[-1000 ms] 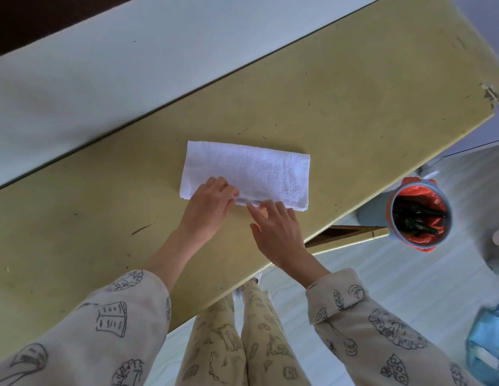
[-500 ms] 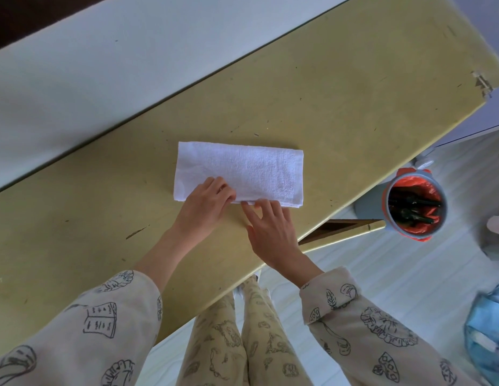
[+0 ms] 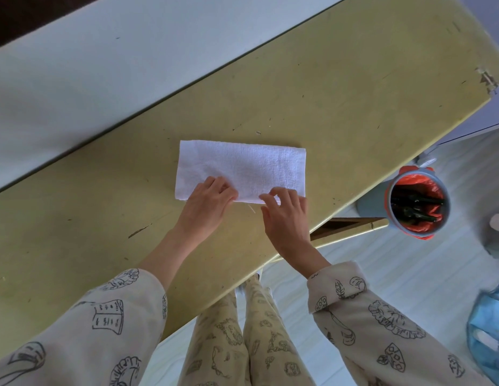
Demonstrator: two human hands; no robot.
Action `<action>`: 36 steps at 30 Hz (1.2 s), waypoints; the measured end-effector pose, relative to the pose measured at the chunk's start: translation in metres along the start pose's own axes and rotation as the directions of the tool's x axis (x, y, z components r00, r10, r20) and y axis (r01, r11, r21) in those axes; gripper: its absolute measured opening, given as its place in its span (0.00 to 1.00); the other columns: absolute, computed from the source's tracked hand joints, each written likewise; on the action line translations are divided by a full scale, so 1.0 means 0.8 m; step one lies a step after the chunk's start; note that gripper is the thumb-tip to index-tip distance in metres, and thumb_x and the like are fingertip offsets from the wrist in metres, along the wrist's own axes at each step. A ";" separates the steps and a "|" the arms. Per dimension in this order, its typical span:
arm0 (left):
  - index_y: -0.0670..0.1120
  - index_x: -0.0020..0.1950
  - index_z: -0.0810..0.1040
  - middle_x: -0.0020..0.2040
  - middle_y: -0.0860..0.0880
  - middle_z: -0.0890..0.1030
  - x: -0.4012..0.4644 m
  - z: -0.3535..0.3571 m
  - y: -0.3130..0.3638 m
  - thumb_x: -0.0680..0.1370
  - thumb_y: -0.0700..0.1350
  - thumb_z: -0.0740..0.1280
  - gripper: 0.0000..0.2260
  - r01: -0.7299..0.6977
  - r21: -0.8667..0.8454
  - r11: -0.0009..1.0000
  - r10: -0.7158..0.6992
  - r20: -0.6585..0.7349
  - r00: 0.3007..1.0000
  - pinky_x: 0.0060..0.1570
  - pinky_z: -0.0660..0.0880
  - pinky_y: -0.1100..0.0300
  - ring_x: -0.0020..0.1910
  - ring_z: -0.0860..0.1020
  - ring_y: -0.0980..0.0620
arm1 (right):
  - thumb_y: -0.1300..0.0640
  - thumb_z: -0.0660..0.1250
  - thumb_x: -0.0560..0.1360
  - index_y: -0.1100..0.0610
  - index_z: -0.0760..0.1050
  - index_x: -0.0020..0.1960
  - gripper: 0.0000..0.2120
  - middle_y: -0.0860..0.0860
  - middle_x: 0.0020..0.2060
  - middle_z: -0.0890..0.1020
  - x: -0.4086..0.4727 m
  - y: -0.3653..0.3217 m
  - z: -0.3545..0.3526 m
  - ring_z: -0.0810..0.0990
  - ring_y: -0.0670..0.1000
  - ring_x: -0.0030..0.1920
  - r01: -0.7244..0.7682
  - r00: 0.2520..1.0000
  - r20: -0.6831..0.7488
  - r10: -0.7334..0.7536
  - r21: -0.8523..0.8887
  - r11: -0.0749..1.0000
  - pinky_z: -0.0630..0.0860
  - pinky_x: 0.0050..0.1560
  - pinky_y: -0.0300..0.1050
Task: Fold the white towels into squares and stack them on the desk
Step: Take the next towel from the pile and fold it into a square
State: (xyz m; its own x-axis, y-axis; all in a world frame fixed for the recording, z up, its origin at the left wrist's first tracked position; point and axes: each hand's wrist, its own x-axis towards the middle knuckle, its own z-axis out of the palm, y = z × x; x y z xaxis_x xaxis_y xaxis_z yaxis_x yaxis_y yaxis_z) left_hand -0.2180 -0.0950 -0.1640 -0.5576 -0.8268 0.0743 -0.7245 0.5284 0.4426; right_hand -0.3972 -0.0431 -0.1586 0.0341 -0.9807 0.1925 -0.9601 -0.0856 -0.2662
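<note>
One white towel (image 3: 242, 165) lies folded into a long rectangle in the middle of the yellow desk (image 3: 340, 107). My left hand (image 3: 207, 203) rests palm down on the towel's near left edge, fingers lying on the cloth. My right hand (image 3: 287, 215) is at the near edge further right, its thumb and forefinger curled around the towel's hem. A loose white thread (image 3: 251, 209) sticks out from the near edge between my hands. I see no other towel.
A pale wall or board (image 3: 103, 65) runs along the desk's far side. On the floor to the right stands a grey bin with an orange liner (image 3: 415, 203). A blue bag (image 3: 490, 332) lies at the lower right. The desk's right corner (image 3: 487, 82) is chipped.
My right hand has slid a little to the right along the near edge, and its flat fingers have curled onto the hem. My left hand stays pressed on the towel.
</note>
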 end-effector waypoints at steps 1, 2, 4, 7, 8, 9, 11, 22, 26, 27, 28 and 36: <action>0.43 0.41 0.76 0.41 0.46 0.76 0.000 0.001 -0.001 0.76 0.41 0.61 0.07 0.005 -0.013 1.000 -0.005 0.001 1.000 0.36 0.72 0.54 0.38 0.73 0.47 | 0.64 0.75 0.64 0.56 0.80 0.45 0.11 0.53 0.42 0.80 0.004 0.003 0.001 0.79 0.55 0.42 -0.006 1.000 -0.006 0.006 -0.008 1.000 0.74 0.44 0.50; 0.43 0.41 0.76 0.41 0.47 0.76 0.001 0.001 -0.002 0.77 0.43 0.59 0.09 0.012 -0.022 1.000 -0.012 0.002 1.000 0.37 0.72 0.54 0.39 0.73 0.47 | 0.64 0.75 0.64 0.56 0.80 0.43 0.10 0.52 0.41 0.80 0.008 0.006 0.001 0.79 0.55 0.40 -0.008 1.000 -0.004 0.008 -0.010 1.000 0.73 0.43 0.48; 0.43 0.41 0.76 0.41 0.47 0.76 0.001 0.002 -0.003 0.76 0.43 0.60 0.08 0.027 -0.031 0.999 -0.027 -0.002 1.000 0.37 0.73 0.53 0.39 0.73 0.47 | 0.65 0.76 0.63 0.55 0.79 0.38 0.08 0.51 0.37 0.79 0.013 0.011 0.003 0.78 0.55 0.37 -0.010 1.000 0.019 0.010 -0.003 1.000 0.72 0.39 0.46; 0.44 0.41 0.76 0.41 0.47 0.76 0.000 0.002 0.000 0.73 0.40 0.64 0.02 0.048 -0.039 0.998 -0.049 -0.009 0.999 0.36 0.72 0.54 0.39 0.73 0.47 | 0.67 0.75 0.63 0.56 0.76 0.34 0.10 0.51 0.33 0.77 0.019 0.015 0.005 0.75 0.54 0.32 -0.015 0.998 0.060 0.015 -0.008 1.000 0.70 0.33 0.44; 0.44 0.41 0.76 0.41 0.48 0.76 0.001 0.002 0.001 0.73 0.40 0.65 0.02 0.053 -0.042 0.998 -0.053 -0.010 0.999 0.35 0.72 0.55 0.39 0.73 0.47 | 0.67 0.75 0.63 0.57 0.76 0.34 0.10 0.51 0.33 0.77 0.020 0.016 0.005 0.74 0.54 0.32 -0.010 0.998 0.070 0.011 -0.011 1.000 0.70 0.32 0.44; 0.44 0.41 0.76 0.41 0.48 0.76 0.001 0.002 0.001 0.73 0.40 0.65 0.02 0.057 -0.047 0.997 -0.057 -0.014 0.998 0.35 0.71 0.55 0.39 0.74 0.47 | 0.67 0.75 0.63 0.57 0.76 0.34 0.10 0.51 0.32 0.77 0.021 0.016 0.004 0.74 0.54 0.32 -0.004 0.997 0.075 0.005 -0.013 1.000 0.70 0.32 0.44; 0.44 0.41 0.77 0.41 0.48 0.76 0.002 0.003 0.000 0.73 0.40 0.65 0.02 0.071 -0.057 0.996 -0.072 -0.024 0.997 0.35 0.72 0.55 0.39 0.74 0.47 | 0.67 0.75 0.63 0.57 0.75 0.34 0.10 0.52 0.32 0.76 0.023 0.017 0.003 0.74 0.54 0.31 0.015 0.996 0.084 -0.013 -0.021 1.000 0.69 0.31 0.43; 0.44 0.41 0.76 0.42 0.48 0.76 0.001 0.007 0.000 0.74 0.40 0.66 0.02 0.082 -0.047 0.996 -0.084 -0.049 0.995 0.34 0.70 0.56 0.39 0.72 0.48 | 0.68 0.75 0.60 0.58 0.74 0.35 0.12 0.52 0.32 0.74 0.024 0.022 0.005 0.72 0.53 0.31 0.106 0.984 0.157 -0.089 -0.102 0.989 0.67 0.29 0.43; 0.45 0.42 0.76 0.41 0.48 0.76 0.001 0.007 -0.001 0.73 0.38 0.68 0.02 0.091 -0.045 0.995 -0.093 -0.044 0.995 0.35 0.69 0.58 0.39 0.72 0.48 | 0.70 0.76 0.59 0.59 0.74 0.35 0.13 0.53 0.33 0.75 0.020 0.027 0.008 0.73 0.53 0.31 0.082 0.986 0.147 -0.074 -0.048 0.995 0.71 0.29 0.44; 0.45 0.42 0.77 0.42 0.48 0.76 0.001 0.006 -0.001 0.73 0.38 0.68 0.03 0.093 -0.045 0.995 -0.095 -0.041 0.995 0.35 0.68 0.58 0.39 0.72 0.48 | 0.71 0.75 0.59 0.59 0.74 0.35 0.13 0.53 0.33 0.75 0.021 0.029 0.008 0.73 0.53 0.31 0.080 0.987 0.144 -0.073 -0.039 0.996 0.71 0.29 0.44; 0.45 0.42 0.77 0.41 0.48 0.76 0.001 0.006 -0.001 0.73 0.38 0.68 0.03 0.097 -0.046 0.994 -0.099 -0.038 0.994 0.35 0.68 0.58 0.39 0.72 0.48 | 0.71 0.75 0.59 0.59 0.74 0.34 0.13 0.53 0.33 0.75 0.021 0.029 0.009 0.73 0.53 0.31 0.078 0.987 0.141 -0.073 -0.029 0.997 0.71 0.29 0.44; 0.44 0.38 0.75 0.39 0.48 0.75 0.004 0.003 0.003 0.72 0.36 0.70 0.07 0.132 -0.071 0.989 -0.134 -0.031 0.990 0.32 0.70 0.56 0.38 0.71 0.48 | 0.71 0.72 0.64 0.59 0.73 0.36 0.11 0.53 0.33 0.74 0.017 0.029 -0.002 0.71 0.54 0.31 0.120 0.991 0.064 -0.120 0.003 0.993 0.69 0.33 0.45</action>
State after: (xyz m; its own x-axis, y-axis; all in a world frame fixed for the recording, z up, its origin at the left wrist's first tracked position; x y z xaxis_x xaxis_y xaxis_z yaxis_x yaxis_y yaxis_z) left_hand -0.2221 -0.0959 -0.1650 -0.4424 -0.8958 0.0420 -0.7611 0.3998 0.5107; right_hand -0.4192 -0.0584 -0.1605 0.1667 -0.9725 0.1625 -0.9483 -0.2033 -0.2439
